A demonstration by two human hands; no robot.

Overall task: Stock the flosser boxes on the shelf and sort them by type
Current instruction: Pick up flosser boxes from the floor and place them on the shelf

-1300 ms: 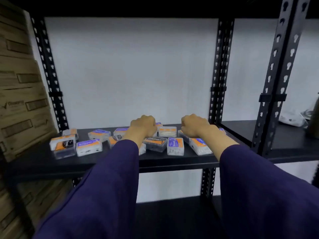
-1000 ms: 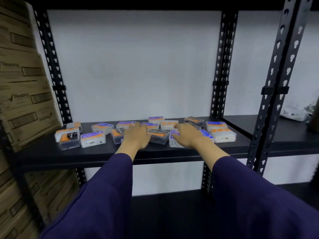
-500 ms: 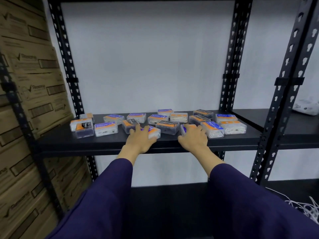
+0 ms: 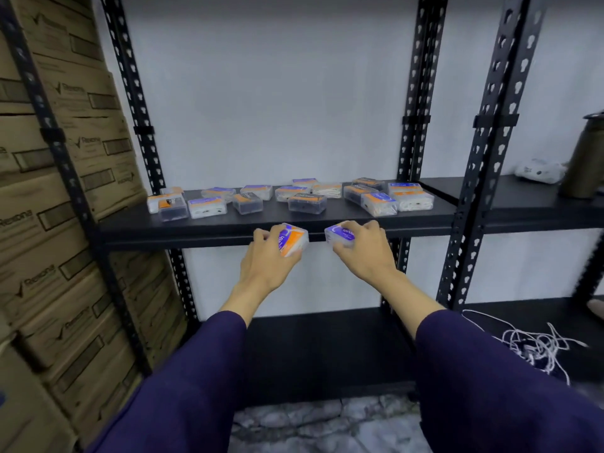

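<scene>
Two flosser boxes now off the shelf (image 4: 327, 220), one per hand; half a second back both hands flat on boxes at the front edge of the board, a second back reaching deeper into the pile. Left hand (image 4: 266, 256) curled round an orange-and-purple box (image 4: 292, 240), label facing up, fingers wrapped on its near and far sides. Right hand (image 4: 364, 248) gripping a purple-label box (image 4: 341, 235), thumb side under, fingers over the top. Both boxes held just in front of and slightly below the shelf lip, near each other, not touching. Rest of the stock, loose boxes (image 4: 307, 202), spread across the board in no clear order: clear-lidded dark ones mixed with white ones, a small cluster at left (image 4: 170, 204), a stacked pair at far right (image 4: 411, 196). Camera also pulled back and down versus earlier, so lower shelf and floor now visible. Meaning for the task: stocking looks done or close to it, sorting barely begun; pulling two boxes forward probably a compare-labels step before grouping by type. Which type each held box belongs to not certain, print too blurred to read fully. Next likely need: pick a zone per type on the board and set these down there. Risk: small slick plastic cases, easy to knock neighbours when pushing back in. Cardboard cartons (image 4: 65, 191) stacked at left, a metal bottle (image 4: 585, 158) on the neighbouring shelf at right, tangled white cord (image 4: 536, 344) lower right.
</scene>
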